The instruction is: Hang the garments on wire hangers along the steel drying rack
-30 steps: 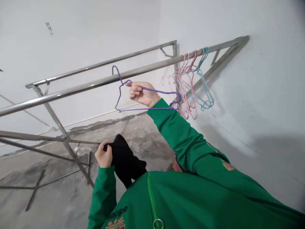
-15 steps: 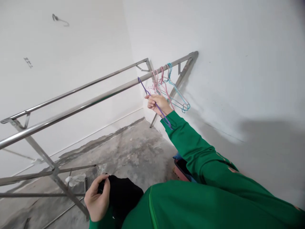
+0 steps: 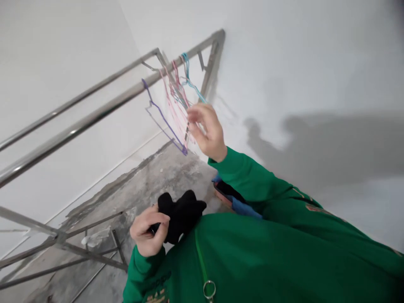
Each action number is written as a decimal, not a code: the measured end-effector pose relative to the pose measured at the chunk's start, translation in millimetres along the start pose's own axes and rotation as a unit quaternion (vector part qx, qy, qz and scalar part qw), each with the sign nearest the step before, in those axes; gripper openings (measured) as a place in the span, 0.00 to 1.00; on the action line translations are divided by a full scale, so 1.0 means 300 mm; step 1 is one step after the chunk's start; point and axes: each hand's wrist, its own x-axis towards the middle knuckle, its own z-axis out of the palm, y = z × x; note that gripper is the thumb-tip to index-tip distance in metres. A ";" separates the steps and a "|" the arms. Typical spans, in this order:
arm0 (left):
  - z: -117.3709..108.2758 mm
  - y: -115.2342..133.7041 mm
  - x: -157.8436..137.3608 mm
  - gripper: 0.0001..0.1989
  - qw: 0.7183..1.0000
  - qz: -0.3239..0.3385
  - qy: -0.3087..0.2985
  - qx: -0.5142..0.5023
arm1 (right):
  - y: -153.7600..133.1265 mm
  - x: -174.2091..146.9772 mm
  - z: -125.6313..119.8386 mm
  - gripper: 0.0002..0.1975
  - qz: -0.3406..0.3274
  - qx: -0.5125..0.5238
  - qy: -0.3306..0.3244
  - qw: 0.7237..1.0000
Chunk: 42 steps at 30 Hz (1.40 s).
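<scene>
"Black cloth (image 3: pixel 181 212) is bunched low, close against the front of your green jacket (image 3: pixel 268 248). Your left hand (image 3: pixel 150 230) has it, thumb and fingers pinching its near edge."

"And the purple hanger (image 3: pixel 164 118)?"

"Up on the front rail (image 3: pixel 110 106), hooked over the metal bar and tilted, its lower end down toward your right hand. You have let go of it."

"How does the right hand (image 3: pixel 210 130) stand?"

"Raised just beside the hanger's low end, fingers loosely bent and parted from the thumb. Pink hangers (image 3: pixel 175 70) hang behind your fingertips (whether you brush one, I can't tell)."

"What else is on that bar?"

"Next to the pink ones, farther toward the wall, you have a turquoise hanger (image 3: pixel 186 63) on the same rail. A second rail (image 3: pixel 78 98) runs behind."

"Anything on the floor?"

"Under your right forearm, a reddish tub (image 3: pixel 223 195), partly hidden by your sleeve, with blue cloth (image 3: pixel 243 208) in it. Left of you, the rack's crossed legs (image 3: pixel 78 250) stand near a pale crumpled thing (image 3: pixel 96 239)."
</scene>
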 end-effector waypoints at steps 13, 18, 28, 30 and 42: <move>0.545 -0.052 0.151 0.16 0.984 -0.062 -0.053 -0.155 | 0.246 -0.741 -0.196 0.37 0.407 0.201 -0.105 0.885; 0.597 -0.222 0.026 0.33 0.945 -0.178 -0.246 -0.125 | 0.102 -0.654 -0.636 0.27 0.385 0.100 0.145 0.906; 0.605 -0.189 -0.224 0.21 0.825 -0.352 -0.412 -0.162 | 0.146 -0.598 -0.850 0.15 0.403 -0.078 0.118 0.904; 0.628 -0.178 -0.232 0.20 0.833 -0.335 -0.414 -0.150 | 0.297 -0.628 -0.829 0.17 0.425 -0.130 0.054 0.894; 0.457 -0.183 -0.202 0.18 0.917 -0.309 -0.252 0.015 | 0.648 -0.657 -0.406 0.16 0.449 -0.218 -0.346 0.795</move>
